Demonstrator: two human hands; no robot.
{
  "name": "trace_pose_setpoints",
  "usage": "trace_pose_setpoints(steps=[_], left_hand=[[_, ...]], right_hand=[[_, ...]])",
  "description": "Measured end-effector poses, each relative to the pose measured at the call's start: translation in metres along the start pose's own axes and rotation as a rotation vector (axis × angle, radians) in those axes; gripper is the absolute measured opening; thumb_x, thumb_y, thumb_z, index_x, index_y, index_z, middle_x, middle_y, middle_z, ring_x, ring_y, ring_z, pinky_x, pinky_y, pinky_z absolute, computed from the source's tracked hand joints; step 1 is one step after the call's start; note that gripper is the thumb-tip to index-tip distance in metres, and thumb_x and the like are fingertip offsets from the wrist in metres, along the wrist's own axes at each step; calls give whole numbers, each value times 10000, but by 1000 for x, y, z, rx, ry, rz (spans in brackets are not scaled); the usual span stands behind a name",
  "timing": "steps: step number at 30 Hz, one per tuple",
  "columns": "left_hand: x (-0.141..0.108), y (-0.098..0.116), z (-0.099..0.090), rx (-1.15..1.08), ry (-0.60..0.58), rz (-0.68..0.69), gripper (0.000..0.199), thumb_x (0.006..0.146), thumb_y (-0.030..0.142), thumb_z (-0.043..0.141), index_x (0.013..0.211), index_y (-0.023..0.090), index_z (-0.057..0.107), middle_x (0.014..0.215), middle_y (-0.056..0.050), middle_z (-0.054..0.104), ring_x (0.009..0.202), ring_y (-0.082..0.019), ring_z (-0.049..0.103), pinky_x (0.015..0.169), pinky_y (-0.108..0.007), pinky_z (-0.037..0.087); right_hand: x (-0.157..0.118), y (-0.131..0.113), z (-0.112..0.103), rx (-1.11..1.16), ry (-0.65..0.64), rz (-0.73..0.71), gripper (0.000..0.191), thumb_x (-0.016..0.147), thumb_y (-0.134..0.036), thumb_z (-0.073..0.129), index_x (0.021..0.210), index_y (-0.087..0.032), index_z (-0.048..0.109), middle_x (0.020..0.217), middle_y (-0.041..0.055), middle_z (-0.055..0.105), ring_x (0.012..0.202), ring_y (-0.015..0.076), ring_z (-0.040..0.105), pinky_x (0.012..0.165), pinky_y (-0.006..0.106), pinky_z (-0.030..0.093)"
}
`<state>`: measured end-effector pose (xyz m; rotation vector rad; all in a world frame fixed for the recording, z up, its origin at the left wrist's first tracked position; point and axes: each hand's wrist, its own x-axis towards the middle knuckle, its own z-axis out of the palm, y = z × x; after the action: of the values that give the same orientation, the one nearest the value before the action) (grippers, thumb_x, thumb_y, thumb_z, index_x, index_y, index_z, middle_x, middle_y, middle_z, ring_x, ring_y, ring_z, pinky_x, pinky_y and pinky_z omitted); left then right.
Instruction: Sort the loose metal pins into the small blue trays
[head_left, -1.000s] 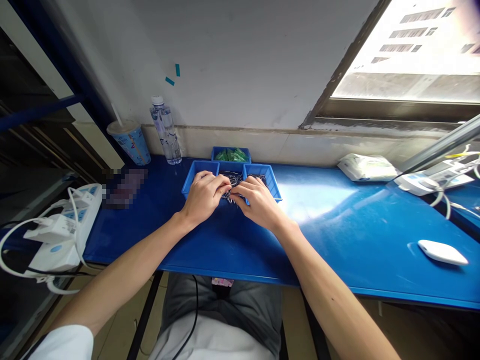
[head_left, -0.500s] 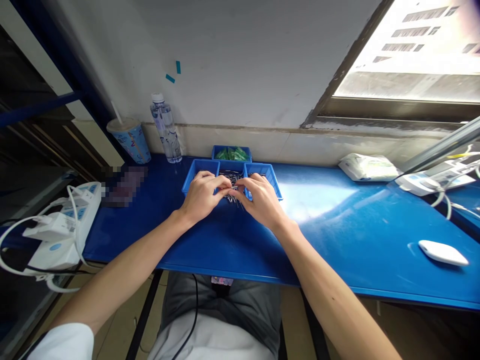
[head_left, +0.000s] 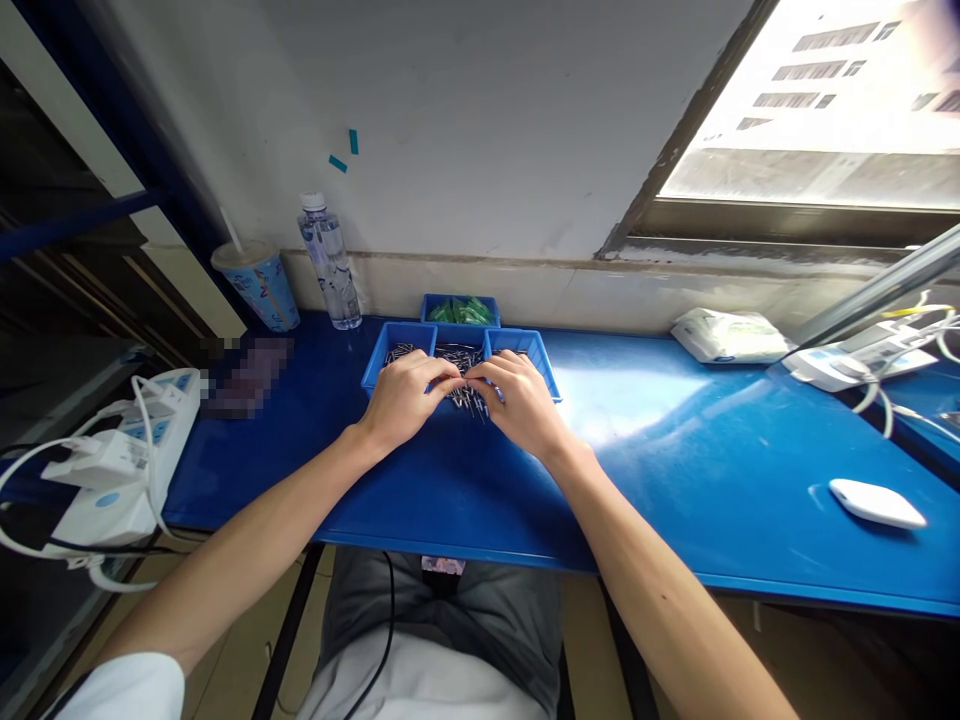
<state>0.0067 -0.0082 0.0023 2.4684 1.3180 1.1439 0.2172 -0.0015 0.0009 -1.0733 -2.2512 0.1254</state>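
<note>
My left hand point(head_left: 409, 392) and my right hand point(head_left: 517, 397) meet fingertip to fingertip over a heap of thin dark metal pins point(head_left: 466, 400). Both are closed in a pinch, thumb against forefinger; whatever sits between the fingertips is too small to name. Beside my left hand stands a blue bin point(head_left: 375, 365) with more thin metal pieces in it. Another blue bin point(head_left: 553, 380) is partly hidden behind my right hand. The heap spreads from between these bins toward me. Farther back, a third blue bin point(head_left: 424, 310) holds green packets point(head_left: 461, 310).
On the blue table point(head_left: 660, 500), a water bottle point(head_left: 330, 262) and a cup with a straw point(head_left: 259, 285) stand back left. A power strip with cables point(head_left: 112, 490) lies at left. To the right are a white soft pack point(head_left: 731, 335) and a white computer mouse point(head_left: 877, 503).
My fingertips have drawn together, the right thumb and forefinger closing into a tighter pinch. More of the left bin's contents shows. The whole view has shifted slightly.
</note>
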Motion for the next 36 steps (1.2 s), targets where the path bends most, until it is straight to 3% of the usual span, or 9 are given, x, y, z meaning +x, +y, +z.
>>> trace_pose_setpoints(steps=[15,21,30,36], left_hand=[[2,1,3,-74,44,28,211,1064,345,635,946,213,751,934,-12,797,874,-189,684,841,-331,539],[4,0,-3,49,-11,92,202,1075,323,614,1006,211,768,955,-25,809,912,-212,703,983,-411,495],[1,0,-1,19,-53,112,205,1088,294,572,1016,200,739,972,-30,799,927,-209,715,950,-384,496],[4,0,-5,42,-8,124,204,1075,311,608,961,203,738,908,-14,789,861,-199,686,928,-381,479]], right_hand=[[0,-1,2,40,1,32,260,1095,-252,464,1010,-229,708,928,58,773,874,250,568,849,407,430],[1,-2,0,29,48,11,242,1091,-277,492,993,-241,710,901,59,753,879,250,605,836,394,431],[0,-7,-3,55,69,-13,289,1100,-280,451,981,-257,714,976,67,749,906,250,610,857,406,433],[0,-5,-5,5,106,-3,295,1105,-291,455,956,-247,707,970,61,750,920,246,602,854,400,412]])
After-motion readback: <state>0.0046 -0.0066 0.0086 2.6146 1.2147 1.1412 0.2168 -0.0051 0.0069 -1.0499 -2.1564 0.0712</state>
